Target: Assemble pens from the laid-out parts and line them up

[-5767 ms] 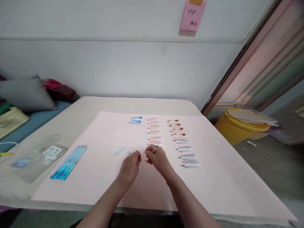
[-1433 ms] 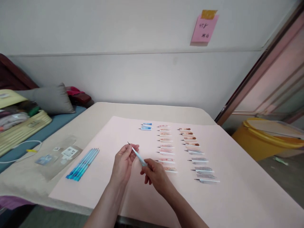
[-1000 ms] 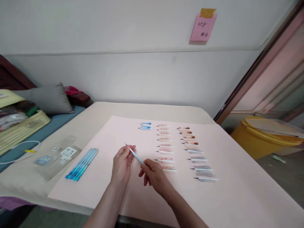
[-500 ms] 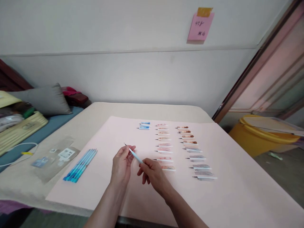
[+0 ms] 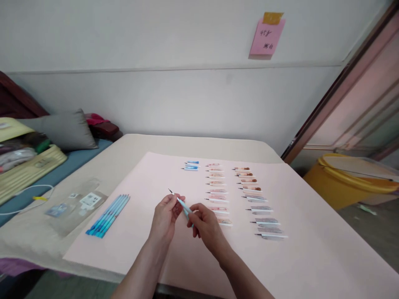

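Both my hands hold one thin light-blue pen (image 5: 182, 204) above the pink sheet (image 5: 146, 174). My left hand (image 5: 165, 218) pinches it near its dark tip, which points up and to the left. My right hand (image 5: 205, 226) grips the lower end with curled fingers. Just right of my hands lie two rows of taken-apart pen pieces, the pink-patterned row (image 5: 215, 189) and the brown and grey row (image 5: 255, 201). A short row of blue pieces (image 5: 190, 165) lies farther back. A bundle of several blue pens (image 5: 109, 214) rests at the sheet's left edge.
An opened clear wrapper with labels (image 5: 73, 203) lies on the beige table (image 5: 193, 143) left of the sheet. A grey pillow (image 5: 62, 129) and a yellow case (image 5: 28, 168) sit far left. A yellow bin (image 5: 349, 178) stands right. A pink note (image 5: 266, 36) hangs on the wall.
Earlier my hands worked low at the pink-patterned row with a thin refill. They now hold a blue pen raised between them; over the last second both hands shifted slightly right and toward me.
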Demonstrator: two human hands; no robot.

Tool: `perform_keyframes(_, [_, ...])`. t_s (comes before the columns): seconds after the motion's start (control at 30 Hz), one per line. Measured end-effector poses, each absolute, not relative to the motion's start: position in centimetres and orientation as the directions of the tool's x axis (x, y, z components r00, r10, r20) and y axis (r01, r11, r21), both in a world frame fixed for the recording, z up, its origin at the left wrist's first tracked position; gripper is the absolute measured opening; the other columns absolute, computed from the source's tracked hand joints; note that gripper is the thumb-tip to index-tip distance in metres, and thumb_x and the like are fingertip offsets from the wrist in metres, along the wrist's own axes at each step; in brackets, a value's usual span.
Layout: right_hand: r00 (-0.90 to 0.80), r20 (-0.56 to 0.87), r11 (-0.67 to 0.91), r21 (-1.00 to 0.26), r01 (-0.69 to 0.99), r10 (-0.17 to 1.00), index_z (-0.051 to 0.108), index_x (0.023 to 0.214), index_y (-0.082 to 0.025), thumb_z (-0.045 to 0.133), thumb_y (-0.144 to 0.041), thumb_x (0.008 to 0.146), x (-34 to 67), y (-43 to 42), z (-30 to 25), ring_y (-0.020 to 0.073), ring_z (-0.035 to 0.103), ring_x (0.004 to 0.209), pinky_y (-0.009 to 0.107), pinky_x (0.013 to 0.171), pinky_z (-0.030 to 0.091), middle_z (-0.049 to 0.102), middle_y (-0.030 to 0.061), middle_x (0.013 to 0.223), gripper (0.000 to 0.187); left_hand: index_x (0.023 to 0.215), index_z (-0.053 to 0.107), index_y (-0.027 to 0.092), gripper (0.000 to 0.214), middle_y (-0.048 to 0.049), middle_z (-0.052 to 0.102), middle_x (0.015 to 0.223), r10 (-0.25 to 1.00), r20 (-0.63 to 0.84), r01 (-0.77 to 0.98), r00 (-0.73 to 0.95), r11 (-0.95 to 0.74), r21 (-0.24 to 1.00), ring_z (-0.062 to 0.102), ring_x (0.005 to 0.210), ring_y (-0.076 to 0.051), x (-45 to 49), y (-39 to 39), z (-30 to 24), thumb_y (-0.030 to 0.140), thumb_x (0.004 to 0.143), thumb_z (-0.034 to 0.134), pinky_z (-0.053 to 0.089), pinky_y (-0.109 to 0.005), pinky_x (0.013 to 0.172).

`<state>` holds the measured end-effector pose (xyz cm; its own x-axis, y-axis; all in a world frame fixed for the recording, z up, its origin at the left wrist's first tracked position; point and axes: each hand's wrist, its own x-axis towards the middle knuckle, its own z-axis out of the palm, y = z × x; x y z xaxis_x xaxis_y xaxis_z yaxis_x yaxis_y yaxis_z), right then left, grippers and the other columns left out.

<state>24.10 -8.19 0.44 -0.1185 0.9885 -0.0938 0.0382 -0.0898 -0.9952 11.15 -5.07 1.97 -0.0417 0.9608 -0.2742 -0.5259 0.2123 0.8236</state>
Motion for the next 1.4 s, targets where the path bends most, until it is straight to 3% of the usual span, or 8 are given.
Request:
perform_keyframes(0.13, [-0.085, -0.139, -0.143, -0.989, -0.048, 0.987, 0.053, 0.082, -0.018, 0.053, -0.035, 0.076, 24.4, -8.0, 0.4, 0.0073, 0.046, 0.038, 0.019, 0.037, 0.029, 0.06, -0.0033, 0.059, 0.018, 0.077, 0.056, 0.016, 0.006, -0.0081, 0.067, 0.086, 0.938, -0.316, -0.615, -0.145, 0.164, 0.771, 0.064, 0.085, -0.016, 10.7, -4.5, 2.1, 0.02, 0.079, 0.06, 0.051, -0.027, 0.072])
perform_keyframes(0.37, [-0.184, -0.261, -0.303, -0.916, -0.264, 0.948, 0.056, 0.08, -0.015, 0.059, -0.036, 0.074, 24.7, -8.0, 0.5, 0.0067, 0.047, 0.042, 0.019, 0.04, 0.028, 0.062, -0.0003, 0.063, 0.022, 0.075, 0.054, 0.017, 0.011, -0.0041, 0.066, 0.081, 0.871, -0.335, -0.699, -0.359, -0.013, 0.715, 0.065, 0.083, -0.013, 6.8, -2.1, 2.3, 0.011, 0.083, 0.05, 0.053, -0.027, 0.074])
perform_keyframes(0.67, [-0.25, -0.341, -0.423, -0.697, -0.579, 0.906, 0.061, 0.082, -0.012, 0.063, -0.035, 0.075, 25.5, -7.5, 0.2, 0.005, 0.045, 0.042, 0.016, 0.039, 0.029, 0.061, 0.0016, 0.063, 0.024, 0.075, 0.058, 0.014, 0.004, -0.0045, 0.064, 0.069, 0.911, -0.396, -0.621, -0.118, 0.243, 0.745, 0.06, 0.059, -0.009, 8.4, -3.0, 2.3, 0.012, 0.078, 0.056, 0.049, -0.02, 0.057])
perform_keyframes(0.83, [-0.229, -0.444, -0.456, -0.515, -0.726, 0.866, 0.055, 0.073, -0.015, 0.066, -0.022, 0.072, 25.7, -7.0, -0.3, 0.0021, 0.031, 0.036, 0.014, 0.035, 0.017, 0.051, -0.0046, 0.049, 0.013, 0.075, 0.057, 0.013, 0.01, -0.0031, 0.062, 0.065, 0.911, -0.409, -0.468, 0.043, 0.38, 0.798, 0.056, 0.052, -0.008, 10.0, -4.1, 2.6, 0.021, 0.074, 0.063, 0.045, -0.018, 0.051])
perform_keyframes(0.93, [-0.26, -0.48, -0.475, -0.406, -0.781, 0.838, 0.053, 0.07, -0.014, 0.066, -0.016, 0.07, 26.0, -6.6, -0.6, 0.0012, 0.027, 0.036, 0.013, 0.034, 0.016, 0.047, -0.0059, 0.048, 0.013, 0.076, 0.058, 0.013, 0.017, -0.0022, 0.06, 0.062, 0.902, -0.417, -0.329, 0.11, 0.429, 0.841, 0.049, 0.046, -0.006, 10.5, -4.6, 2.6, 0.028, 0.073, 0.064, 0.037, -0.017, 0.044])
perform_keyframes(1.13, [-0.267, -0.458, -0.419, -0.269, -0.867, 0.848, 0.052, 0.07, -0.013, 0.062, -0.01, 0.072, 27.0, -6.0, -0.4, 0.001, 0.027, 0.037, 0.012, 0.034, 0.02, 0.045, -0.0062, 0.05, 0.011, 0.076, 0.061, 0.012, 0.025, 0.0012, 0.053, 0.054, 0.954, -0.259, -0.056, 0.148, 0.27, 0.961, 0.034, 0.039, -0.004, 10.6, -5.4, 3.3, 0.037, 0.075, 0.06, 0.022, -0.019, 0.039])
perform_keyframes(1.27, [-0.271, -0.455, -0.407, -0.233, -0.883, 0.849, 0.044, 0.061, -0.015, 0.057, -0.016, 0.079, 27.8, -5.8, 0.0, 0.0014, 0.026, 0.037, 0.012, 0.034, 0.019, 0.044, -0.005, 0.051, 0.021, 0.075, 0.065, 0.013, 0.028, 0.0015, 0.051, 0.054, 0.959, -0.205, 0.16, 0.195, 0.175, 0.971, 0.035, 0.041, -0.005, 10.4, -5.9, 4.2, 0.041, 0.075, 0.06, 0.022, -0.021, 0.041])
perform_keyframes(1.4, [-0.26, -0.468, -0.41, -0.253, -0.876, 0.845, 0.045, 0.061, -0.014, 0.053, -0.017, 0.079, 28.0, -5.8, 0.1, 0.0016, 0.025, 0.036, 0.013, 0.033, 0.017, 0.045, -0.0048, 0.049, 0.02, 0.079, 0.067, 0.015, 0.027, 0.001, 0.052, 0.058, 0.939, -0.21, 0.262, 0.274, 0.138, 0.955, 0.035, 0.042, -0.006, 10.6, -6.7, 5.1, 0.04, 0.076, 0.057, 0.023, -0.022, 0.042])
